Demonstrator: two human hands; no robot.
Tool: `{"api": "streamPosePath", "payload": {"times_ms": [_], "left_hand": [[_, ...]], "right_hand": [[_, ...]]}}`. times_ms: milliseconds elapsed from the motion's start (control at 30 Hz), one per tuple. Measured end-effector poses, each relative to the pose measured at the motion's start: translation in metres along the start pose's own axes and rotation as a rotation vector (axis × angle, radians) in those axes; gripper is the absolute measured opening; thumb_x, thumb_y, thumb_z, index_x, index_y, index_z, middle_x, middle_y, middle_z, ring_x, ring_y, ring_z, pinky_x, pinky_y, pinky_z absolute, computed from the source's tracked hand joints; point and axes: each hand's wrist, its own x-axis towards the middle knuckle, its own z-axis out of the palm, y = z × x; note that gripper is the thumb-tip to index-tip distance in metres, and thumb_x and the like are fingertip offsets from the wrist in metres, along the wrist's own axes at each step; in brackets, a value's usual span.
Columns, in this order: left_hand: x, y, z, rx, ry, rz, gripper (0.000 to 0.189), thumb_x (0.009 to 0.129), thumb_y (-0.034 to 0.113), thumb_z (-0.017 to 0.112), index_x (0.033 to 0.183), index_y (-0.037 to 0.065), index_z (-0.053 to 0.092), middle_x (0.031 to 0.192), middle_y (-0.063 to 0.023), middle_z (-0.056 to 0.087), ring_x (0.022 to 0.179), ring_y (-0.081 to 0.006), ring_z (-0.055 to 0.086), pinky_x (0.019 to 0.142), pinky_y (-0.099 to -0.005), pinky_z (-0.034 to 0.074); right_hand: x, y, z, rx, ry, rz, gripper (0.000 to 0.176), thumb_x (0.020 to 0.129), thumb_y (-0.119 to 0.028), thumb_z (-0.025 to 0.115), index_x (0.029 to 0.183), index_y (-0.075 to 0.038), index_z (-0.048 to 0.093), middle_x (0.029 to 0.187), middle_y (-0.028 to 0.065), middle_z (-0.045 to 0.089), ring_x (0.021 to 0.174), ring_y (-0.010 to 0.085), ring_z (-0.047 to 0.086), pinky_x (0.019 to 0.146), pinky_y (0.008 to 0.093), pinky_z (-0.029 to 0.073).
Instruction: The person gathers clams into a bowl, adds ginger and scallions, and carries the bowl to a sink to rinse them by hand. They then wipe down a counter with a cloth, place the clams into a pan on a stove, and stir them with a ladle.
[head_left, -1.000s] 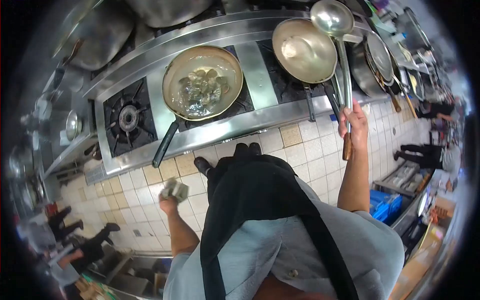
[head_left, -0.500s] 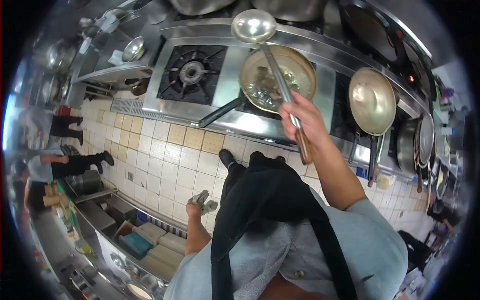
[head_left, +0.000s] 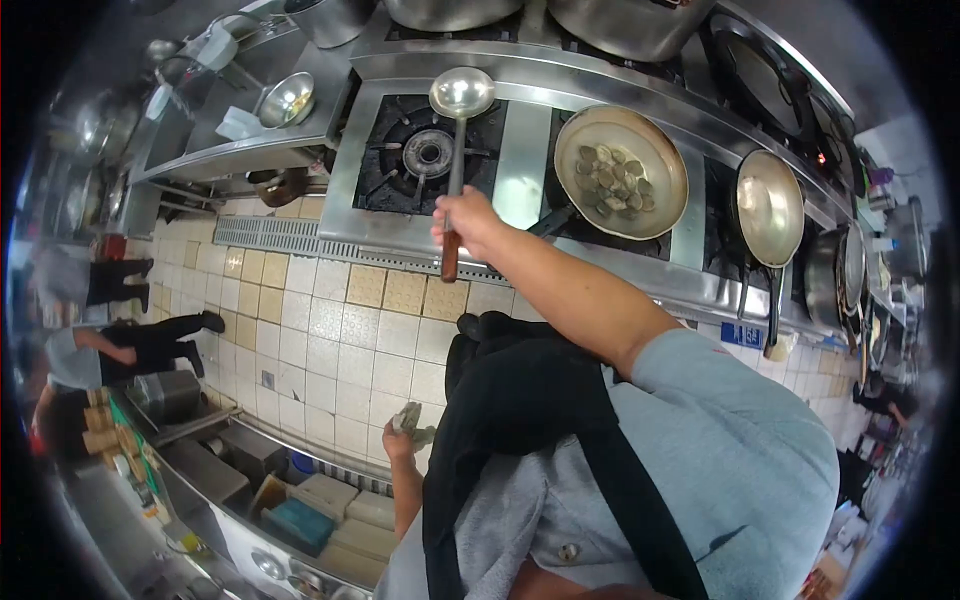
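My right hand (head_left: 467,222) is closed around the long handle of a ladle (head_left: 461,93). The ladle's round metal bowl is over the left burner (head_left: 427,153), with its wooden grip end towards me. To the right of that hand, a frying pan (head_left: 660,150) sits on the stove with several clams (head_left: 615,185) inside; my forearm passes in front of its handle. Down at my left side, my left hand (head_left: 396,441) grips a crumpled greyish cloth (head_left: 407,418).
Another pan (head_left: 772,215) rests farther right on the stove, and large pots (head_left: 630,30) stand at the back. A metal bowl (head_left: 288,100) is on the left counter. Two people (head_left: 130,350) are at far left. Storage bins (head_left: 300,525) line the counter behind me.
My right hand has carried the ladle left, from over the pan to the left burner. The view has shifted, and the clams in the pan now show clearly. The cloth stays in my left hand.
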Motion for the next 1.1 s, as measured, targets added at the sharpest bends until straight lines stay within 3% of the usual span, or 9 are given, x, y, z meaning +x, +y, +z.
{"api": "streamPosePath", "payload": {"times_ms": [100,267,467,600,700,733,767,900,1100], "left_hand": [[0.044,-0.014,-0.024,-0.069,-0.022,0.233,0.04,0.077,-0.004,0.049,0.117,-0.004,0.051,0.103,-0.0117,0.058,0.087,-0.0191,0.058,0.071,-0.0286,0.049],[0.061,0.131,-0.042,-0.332,0.07,0.366,0.043,0.081,-0.001,0.057,0.123,-0.003,0.044,0.11,-0.012,0.056,0.096,-0.0207,0.057,0.083,-0.0326,0.048],[0.004,0.32,-0.003,-0.73,-0.541,0.832,0.067,0.084,0.015,0.06,0.138,-0.005,0.027,0.137,-0.0178,0.037,0.123,-0.0278,0.041,0.103,-0.0382,0.032],[-0.055,0.394,0.056,-0.457,-0.759,1.143,0.07,0.082,0.022,0.064,0.137,-0.005,0.03,0.14,-0.0197,0.033,0.127,-0.0295,0.038,0.103,-0.0401,0.033],[-0.078,0.41,0.084,-0.442,-0.704,1.273,0.067,0.081,0.024,0.065,0.134,-0.005,0.036,0.142,-0.0212,0.031,0.128,-0.0306,0.037,0.102,-0.0415,0.035],[-0.082,0.409,0.089,-0.402,-0.637,1.303,0.061,0.082,0.022,0.065,0.131,-0.005,0.041,0.142,-0.0223,0.031,0.129,-0.0313,0.037,0.101,-0.0423,0.037],[-0.078,0.401,0.092,-0.435,-0.618,1.215,0.058,0.083,0.021,0.064,0.13,-0.005,0.042,0.141,-0.0223,0.033,0.128,-0.0313,0.038,0.1,-0.0417,0.038],[-0.046,0.337,0.107,-0.445,-0.428,0.919,0.043,0.089,0.012,0.055,0.127,-0.005,0.043,0.132,-0.0193,0.045,0.12,-0.028,0.047,0.095,-0.0387,0.043],[-0.035,0.196,0.113,-0.293,-0.161,0.298,0.042,0.09,0.021,0.057,0.125,0.002,0.047,0.118,-0.0089,0.056,0.103,-0.0203,0.056,0.085,-0.0343,0.047]], "right_hand": [[0.017,0.013,0.015,-0.157,0.038,0.019,0.046,0.081,-0.01,0.059,0.12,0.003,0.038,0.098,0.0164,0.053,0.084,0.0281,0.058,0.066,0.0392,0.053],[0.005,0.01,0.013,-0.46,0.057,-0.28,0.067,0.079,-0.019,0.067,0.134,0.001,0.034,0.127,0.0229,0.045,0.109,0.0335,0.053,0.087,0.0432,0.045],[-0.092,-0.025,0.015,-0.665,-0.431,-0.673,0.073,0.085,-0.039,0.063,0.141,-0.009,0.029,0.144,0.0259,0.025,0.135,0.0297,0.026,0.108,0.0382,0.024],[-0.126,-0.063,-0.027,-0.238,-0.456,-0.791,0.057,0.086,-0.02,0.063,0.136,-0.007,0.038,0.128,0.0112,0.049,0.117,0.0163,0.047,0.096,0.0305,0.039],[-0.161,-0.116,-0.094,-0.413,-0.105,-1.033,0.03,0.085,-0.014,0.063,0.114,-0.007,0.059,0.102,0.0035,0.063,0.087,0.0075,0.059,0.075,0.0235,0.049],[-0.186,-0.138,-0.116,-0.358,0.019,-0.86,0.024,0.086,-0.012,0.061,0.109,-0.007,0.062,0.099,0.0033,0.065,0.087,0.0071,0.059,0.076,0.0233,0.049],[-0.181,-0.154,-0.146,-0.347,0.073,-1.117,0.023,0.085,-0.01,0.061,0.108,-0.006,0.063,0.097,0.0025,0.065,0.087,0.0073,0.059,0.077,0.0237,0.048],[-0.164,-0.214,-0.26,-0.228,0.356,-1.221,0.019,0.085,-0.007,0.059,0.103,-0.005,0.063,0.092,0.0012,0.065,0.084,0.0066,0.058,0.074,0.0232,0.049],[-0.025,-0.23,-0.441,-1.058,0.688,-0.554,0.047,0.079,-0.026,0.057,0.123,-0.01,0.055,0.121,0.0203,0.055,0.113,0.0327,0.052,0.099,0.0412,0.038]]}}
